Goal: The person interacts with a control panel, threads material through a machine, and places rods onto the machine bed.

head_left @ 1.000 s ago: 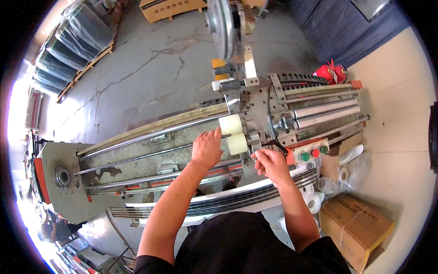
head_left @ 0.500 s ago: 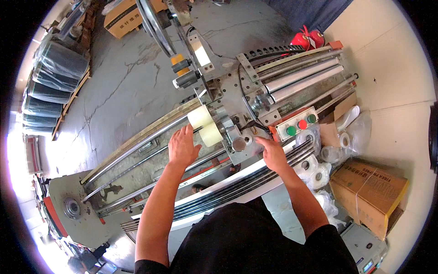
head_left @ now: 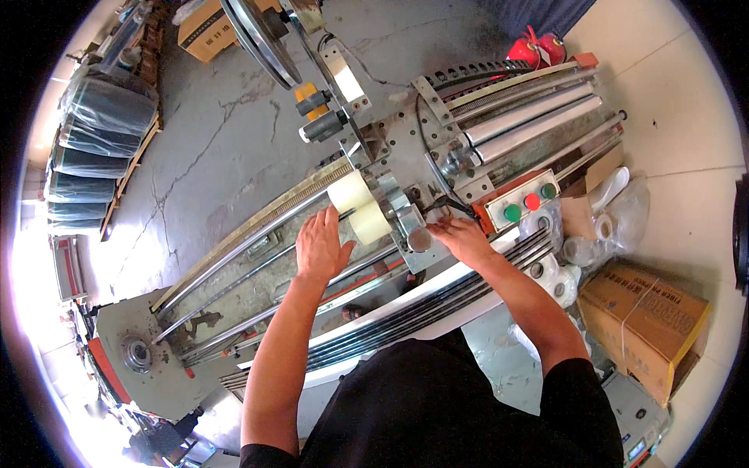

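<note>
My left hand point(head_left: 320, 246) lies over the machine bed with its fingers stretched forward and thumb apart. Its fingertips are beside two cream-coloured rollers point(head_left: 359, 204), where a thin dark rod point(head_left: 346, 213) shows between the fingers and the rollers. The rollers sit on a metal carriage plate point(head_left: 413, 257) with a round metal cylinder point(head_left: 420, 239) at its near end. Right of that cylinder, my right hand point(head_left: 462, 239) reaches onto the carriage with bent fingers drawn together. What its fingertips press on is hidden beneath them.
A control box point(head_left: 524, 204) with green and red buttons sits right of the carriage. Several dark rods point(head_left: 406, 324) lie along a white trough in front of me. Cardboard box point(head_left: 644, 324) and plastic-wrapped rolls point(head_left: 558, 285) stand at the right. A wheel point(head_left: 261, 39) rises beyond the carriage.
My right hand has moved left and closed in on the carriage beside the metal cylinder, covering a pale ring seen there before. My left hand stays by the rollers. The whole view has shifted slightly.
</note>
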